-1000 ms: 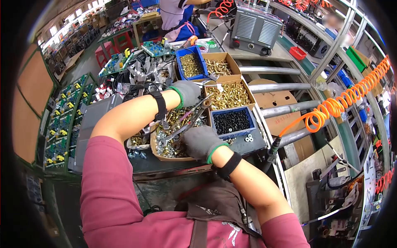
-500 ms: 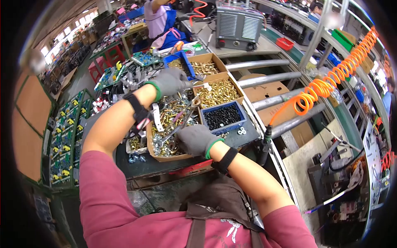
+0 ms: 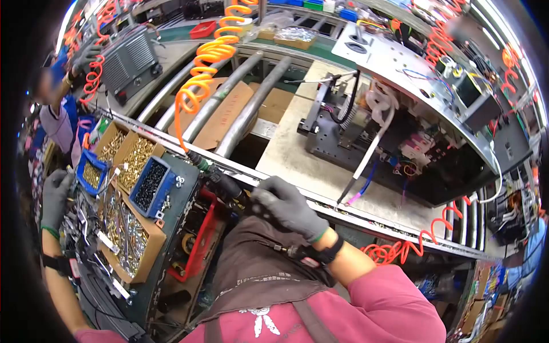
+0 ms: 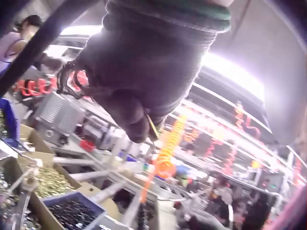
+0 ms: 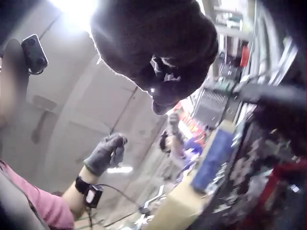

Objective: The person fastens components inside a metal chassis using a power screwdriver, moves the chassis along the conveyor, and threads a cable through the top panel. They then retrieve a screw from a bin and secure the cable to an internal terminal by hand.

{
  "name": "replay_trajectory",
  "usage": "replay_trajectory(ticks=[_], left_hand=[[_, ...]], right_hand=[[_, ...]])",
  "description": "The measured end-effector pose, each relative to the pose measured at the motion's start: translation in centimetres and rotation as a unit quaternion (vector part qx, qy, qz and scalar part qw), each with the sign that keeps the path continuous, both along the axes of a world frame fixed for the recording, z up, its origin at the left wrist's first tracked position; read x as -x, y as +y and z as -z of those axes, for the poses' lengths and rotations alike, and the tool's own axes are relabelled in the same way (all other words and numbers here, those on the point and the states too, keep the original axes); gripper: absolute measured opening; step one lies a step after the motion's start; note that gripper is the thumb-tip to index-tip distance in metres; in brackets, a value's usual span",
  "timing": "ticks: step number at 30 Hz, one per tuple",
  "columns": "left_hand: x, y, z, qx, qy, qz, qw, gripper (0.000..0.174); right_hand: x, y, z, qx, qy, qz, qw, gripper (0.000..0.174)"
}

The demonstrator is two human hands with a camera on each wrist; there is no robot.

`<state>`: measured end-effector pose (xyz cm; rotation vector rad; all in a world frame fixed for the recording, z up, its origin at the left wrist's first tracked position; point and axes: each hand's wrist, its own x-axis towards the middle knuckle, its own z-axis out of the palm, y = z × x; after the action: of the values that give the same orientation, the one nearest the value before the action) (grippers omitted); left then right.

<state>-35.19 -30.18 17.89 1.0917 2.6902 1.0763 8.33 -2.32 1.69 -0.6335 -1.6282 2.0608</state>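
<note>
Gold-coloured screw was pinched in the left hand, near the blue bin. Right hand had its fingers curled round small shiny pieces, unidentifiable. Apron lettering was illegible.

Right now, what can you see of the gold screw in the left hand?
The gold screw shows in the left wrist view as a slim, straight, metallic-looking shaft with thread-like ridges. It slants down to the right in that picture, held among the fingers of the gloved left hand; nothing else visibly touches it. Any head is not visible, and the tip is blurred.
</note>
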Motion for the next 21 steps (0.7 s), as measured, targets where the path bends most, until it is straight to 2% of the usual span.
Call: replay_trajectory(ticks=[1,2,3,5,6,8,9,10,11,12,13,15,17,19,20,21], left_hand=[[1.9,-1.2,-0.8,0.001,-0.041,-0.078,0.996,0.02],[4.4,-2.6,-1.3,-0.03,-0.094,-0.11,0.989,0.02],[7.2,-4.1,-2.1,-0.091,-0.151,-0.121,0.977,0.018],[10.1,-5.7,-4.4,-0.18,-0.167,-0.066,0.967,0.016],[7.7,-4.9,-6.8,-0.18,-0.169,-0.063,0.967,0.016],[-1.3,-0.1,-11.4,-0.021,-0.007,-0.042,0.999,0.021],[-4.3,2.1,-11.7,-0.061,0.135,0.001,0.989,0.022],[-3.0,2.4,-12.6,-0.083,0.141,0.068,0.984,0.022],[-8.5,4.5,-14.9,-0.022,0.133,0.021,0.991,0.022],[-12.4,6.8,-16.3,0.024,0.141,0.051,0.988,0.022],[-15.0,8.6,-16.8,0.02,0.146,0.088,0.985,0.024],[-18.8,12.2,-16.9,0.015,0.147,0.132,0.98,0.027],[-21.4,16.9,-14.1,0.029,0.099,0.247,0.963,0.019],[-25.0,21.3,-11.0,0.043,0.056,0.353,0.933,0.014],[-28.5,23.4,-10.0,0.095,0.036,0.433,0.896,0.013],[-30.3,25.8,-7.8,0.14,0.085,0.5,0.851,0.014]], right_hand=[[-2.2,0.1,-0.8,0.047,-0.058,0.023,0.997,0.011],[-3.6,0.2,0.0,0.028,-0.052,0.052,0.997,0.013],[-5.0,0.6,1.7,-0.017,-0.034,0.079,0.996,0.016],[-7.2,1.3,2.4,-0.063,-0.08,0.11,0.989,0.017],[-8.2,1.7,3.4,-0.063,-0.081,0.113,0.988,0.017],[-9.4,2.6,5.4,-0.306,-0.127,0.209,0.92,0.015],[-9.7,2.6,5.0,-0.307,-0.128,0.212,0.919,0.015],[-9.8,2.4,4.1,-0.41,-0.152,0.236,0.868,0.015],[-9.8,2.3,3.3,-0.505,-0.174,0.256,0.806,0.015],[-9.5,2.3,2.6,-0.473,-0.155,0.277,0.822,0.017],[-9.4,2.4,2.0,-0.472,-0.159,0.278,0.821,0.017],[-9.3,2.6,1.1,-0.572,-0.176,0.315,0.737,0.016],[-9.7,3.6,2.1,-0.584,-0.175,0.334,0.718,0.017],[-11.1,5.3,4.0,-0.627,-0.314,0.3,0.646,0.018],[-12.2,5.5,4.1,-0.586,-0.339,0.31,0.668,0.024],[-13.3,5.9,4.4,-0.544,-0.356,0.329,0.685,0.02]])
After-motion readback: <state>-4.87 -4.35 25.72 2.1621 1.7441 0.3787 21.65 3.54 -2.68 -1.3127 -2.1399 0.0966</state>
